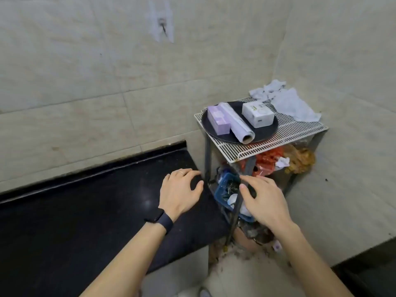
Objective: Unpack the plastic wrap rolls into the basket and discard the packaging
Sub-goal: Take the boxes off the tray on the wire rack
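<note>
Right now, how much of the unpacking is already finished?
One bare plastic wrap roll already lies on the round black tray on the white wire rack. Both the left hand and right hand are empty. The closed lilac box and white box remain; no basket placement shows.

Tiled wall (85, 71) fills the upper frame, with a stuck-on hook (162, 23) at upper centre. Black counter (75, 200) runs across the lower left. White wire rack (295, 129) stands right of centre, carrying a round black tray (267, 131). White box (258, 114) rests on the tray. Crumpled white paper (285, 99) lies at the rack's far right corner.
</note>
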The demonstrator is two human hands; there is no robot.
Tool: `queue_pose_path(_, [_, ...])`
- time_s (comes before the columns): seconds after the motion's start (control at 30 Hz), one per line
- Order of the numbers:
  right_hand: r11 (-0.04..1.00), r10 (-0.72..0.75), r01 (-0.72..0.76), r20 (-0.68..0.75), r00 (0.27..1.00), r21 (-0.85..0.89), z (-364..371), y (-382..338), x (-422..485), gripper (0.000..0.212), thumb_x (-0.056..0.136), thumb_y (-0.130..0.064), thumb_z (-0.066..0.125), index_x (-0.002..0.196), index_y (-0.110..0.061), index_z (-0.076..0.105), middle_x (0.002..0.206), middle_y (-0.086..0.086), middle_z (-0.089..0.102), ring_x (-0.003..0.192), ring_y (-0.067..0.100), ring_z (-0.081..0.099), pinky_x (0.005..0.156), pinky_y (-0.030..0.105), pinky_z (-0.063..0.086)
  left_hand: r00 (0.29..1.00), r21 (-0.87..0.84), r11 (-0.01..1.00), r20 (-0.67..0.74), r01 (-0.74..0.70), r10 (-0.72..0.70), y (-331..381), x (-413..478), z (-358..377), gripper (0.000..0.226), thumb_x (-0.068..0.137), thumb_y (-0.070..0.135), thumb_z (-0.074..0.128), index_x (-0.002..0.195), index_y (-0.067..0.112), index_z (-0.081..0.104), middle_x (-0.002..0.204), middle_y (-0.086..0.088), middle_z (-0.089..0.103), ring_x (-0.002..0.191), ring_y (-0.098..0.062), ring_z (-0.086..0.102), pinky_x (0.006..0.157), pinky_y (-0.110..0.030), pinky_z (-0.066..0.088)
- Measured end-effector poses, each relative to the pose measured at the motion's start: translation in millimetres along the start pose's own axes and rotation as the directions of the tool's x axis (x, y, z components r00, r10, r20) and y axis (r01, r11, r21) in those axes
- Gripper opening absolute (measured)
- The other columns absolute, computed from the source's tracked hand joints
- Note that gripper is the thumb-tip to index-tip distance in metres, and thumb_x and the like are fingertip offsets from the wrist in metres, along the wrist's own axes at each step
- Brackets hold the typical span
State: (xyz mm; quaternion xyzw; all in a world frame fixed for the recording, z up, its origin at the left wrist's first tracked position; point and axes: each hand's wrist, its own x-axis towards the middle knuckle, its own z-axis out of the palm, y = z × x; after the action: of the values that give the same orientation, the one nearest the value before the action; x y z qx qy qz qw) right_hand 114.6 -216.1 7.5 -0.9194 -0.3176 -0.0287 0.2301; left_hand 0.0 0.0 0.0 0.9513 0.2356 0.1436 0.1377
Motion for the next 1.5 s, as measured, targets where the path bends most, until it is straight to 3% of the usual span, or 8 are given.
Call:
queue_pose_path(0.33, [0.998, 0.02, -0.021, 0.02, 1.0, 0.056, -16.9, 26.7, 173.8, 0.044, 0.096, -0.044, 0.05, 0.136, -0.025, 0.055, 0.131, -0.006, 0.061, 0.123, 0.02, 0.052, 0.103, 0.037, 0.044, 0.999, -0.138, 0.99, 0.028, -0.025, 0.029, 26.1, 199.7, 13.4, 0.044, 0.09, 0.051, 0.049, 0.13, 0.034, 0.056, 0.131, 0.002, 0.059, 0.118, -0.024, 0.055, 0.095, -0.039, 0.047])
queue_pose_path(0.43, [0.988, 0.067, -0.07, 0.025, 0.997, 0.136, -24.2, 30.8, 225.8, 0.047, 0.097, -0.044, 0.049, 0.141, -0.028, 0.048, 0.14, -0.004, 0.053, 0.127, 0.02, 0.046, 0.102, 0.038, 0.042, 0.994, -0.237, 0.969, 0.09, 0.076, -0.056, 36.0, 251.3, 20.6, 0.05, 0.091, 0.05, 0.05, 0.137, 0.032, 0.048, 0.139, -0.001, 0.049, 0.12, -0.028, 0.053, 0.091, -0.041, 0.05])
queue_pose_path(0.63, [0.952, 0.116, -0.181, 0.257, 0.959, 0.247, -6.9, 51.0, 318.1, 0.055, 0.097, -0.05, 0.046, 0.144, -0.022, 0.043, 0.146, 0.002, 0.05, 0.132, 0.021, 0.049, 0.107, 0.043, 0.041, 0.94, -0.241, 0.919, 0.218, 0.313, -0.263, 57.5, 318.1, 50.2, 0.061, 0.086, 0.053, 0.052, 0.14, 0.029, 0.036, 0.151, -0.005, 0.031, 0.121, -0.034, 0.053, 0.095, -0.044, 0.048])
queue_pose_path(0.8, [0.864, 0.181, -0.364, 0.46, 0.869, 0.347, 20.3, 70.5, 358.3, 0.033, 0.095, -0.046, 0.041, 0.117, -0.028, 0.058, 0.117, 0.0, 0.066, 0.112, 0.024, 0.06, 0.098, 0.043, 0.048, 0.876, -0.193, 0.879, 0.314, 0.436, -0.365, 73.1, 340.2, 64.5, 0.068, 0.083, 0.057, 0.056, 0.141, 0.03, 0.033, 0.149, -0.01, 0.03, 0.119, -0.04, 0.054, 0.097, -0.044, 0.047])
queue_pose_path(0.93, [0.737, 0.17, -0.466, 0.533, 0.829, 0.489, 38.5, 75.8, 365.1, 0.024, 0.088, -0.036, 0.061, 0.111, -0.034, 0.053, 0.098, -0.003, 0.073, 0.086, 0.014, 0.072, 0.085, 0.041, 0.058, 0.851, -0.195, 0.855, 0.341, 0.48, -0.4, 80.1, 345.4, 69.9, 0.079, 0.079, 0.052, 0.065, 0.145, 0.026, 0.029, 0.138, -0.015, 0.044, 0.12, -0.04, 0.053, 0.095, -0.037, 0.043])
queue_pose_path(1.17, [0.588, 0.172, -0.605, 0.648, 0.742, 0.537, 53.6, 79.6, 367.8, 0.061, 0.079, -0.038, 0.077, 0.124, -0.023, 0.039, 0.105, 0.007, 0.069, 0.087, 0.021, 0.073, 0.082, 0.041, 0.06, 0.853, -0.252, 0.822, 0.269, 0.511, -0.447, 80.6, 342.7, 69.5, 0.078, 0.078, 0.045, 0.069, 0.143, 0.023, 0.035, 0.133, -0.012, 0.054, 0.117, -0.033, 0.055, 0.088, -0.031, 0.041])
queue_pose_path(1.33, [0.589, 0.1, -0.576, 0.656, 0.748, 0.567, 50.1, 79.4, 365.4, 0.061, 0.076, -0.024, 0.081, 0.125, -0.024, 0.046, 0.103, 0.001, 0.072, 0.084, 0.016, 0.075, 0.074, 0.037, 0.059, 0.837, -0.365, 0.753, 0.254, 0.547, -0.485, 72.3, 334.9, 64.6, 0.08, 0.075, 0.046, 0.07, 0.146, 0.028, 0.037, 0.135, -0.006, 0.058, 0.116, -0.027, 0.058, 0.098, -0.036, 0.046])
queue_pose_path(1.5, [0.393, 0.057, -0.653, 0.692, 0.72, 0.647, 40.8, 71.2, 361.3, 0.05, 0.081, -0.018, 0.074, 0.126, -0.016, 0.054, 0.104, 0.007, 0.072, 0.079, 0.018, 0.073, 0.063, 0.033, 0.056, 0.826, -0.643, 0.578, 0.16, 0.503, -0.541, 44.7, 302.3, 35.5, 0.072, 0.062, 0.042, 0.067, 0.132, 0.042, 0.049, 0.117, 0.008, 0.067, 0.101, -0.011, 0.064, 0.093, -0.034, 0.052])
